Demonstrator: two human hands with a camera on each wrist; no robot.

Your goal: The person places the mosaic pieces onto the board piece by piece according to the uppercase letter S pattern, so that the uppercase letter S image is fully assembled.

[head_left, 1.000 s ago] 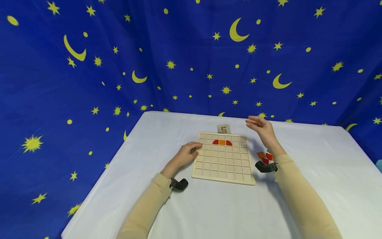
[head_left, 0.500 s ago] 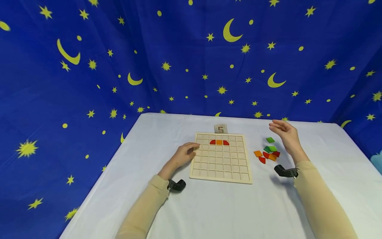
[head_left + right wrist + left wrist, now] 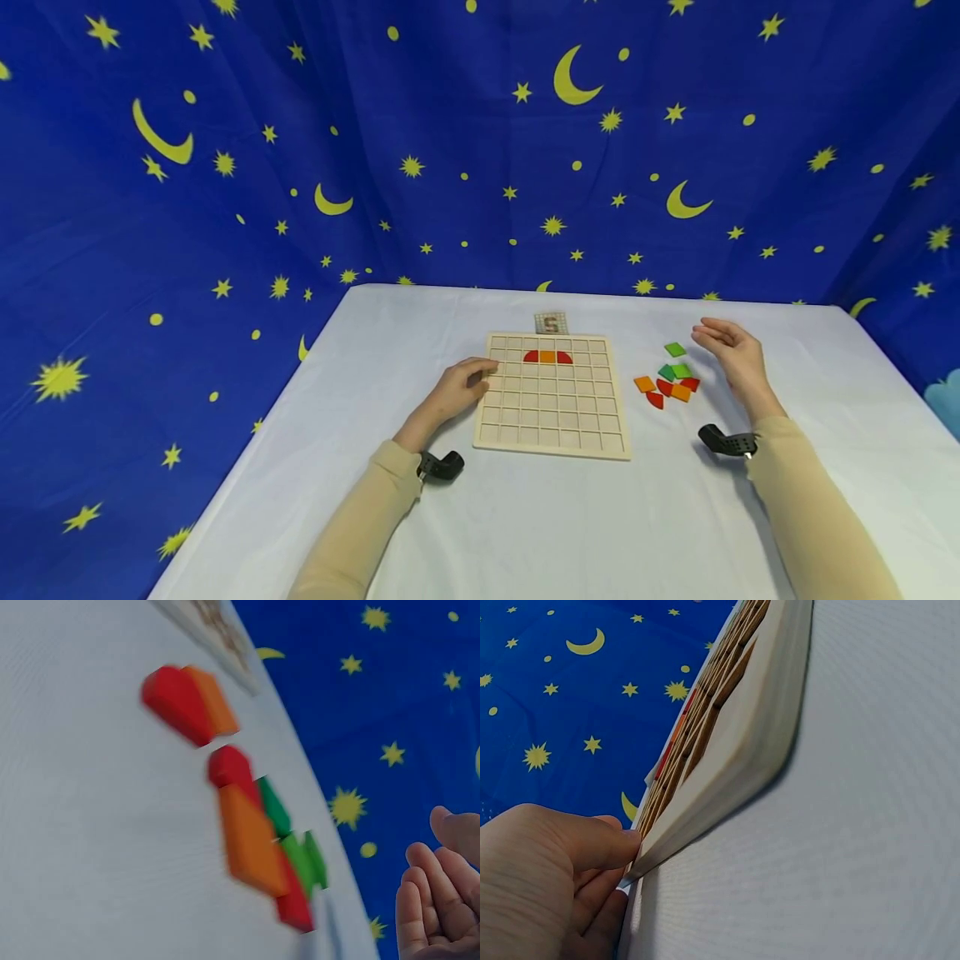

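Observation:
My left hand point(image 3: 456, 390) holds the left rim of a square wooden grid board point(image 3: 551, 451); in the left wrist view its thumb point(image 3: 615, 846) lies against the rim, fingers lower down. Near the board's top row, two red quarter-round tiles point(image 3: 531, 357) flank an orange square tile point(image 3: 547, 357). My right hand point(image 3: 738, 360) is raised over the table, right of the loose pieces, with its fingers loosely bent and nothing in them. Below it to the left lie red quarter-rounds point(image 3: 656, 401), orange squares point(image 3: 644, 384) and green diamond-like tiles point(image 3: 675, 350).
A small gridded card point(image 3: 551, 323) with a brownish figure on it lies just behind the board. White cloth covers the table point(image 3: 555, 525). A blue curtain point(image 3: 450, 125) with yellow moons and stars hangs behind and beside it.
My right hand has moved right and lowered, away from the board, uncovering the loose tiles. My left hand stays at the board's rim. The head view has shifted slightly.

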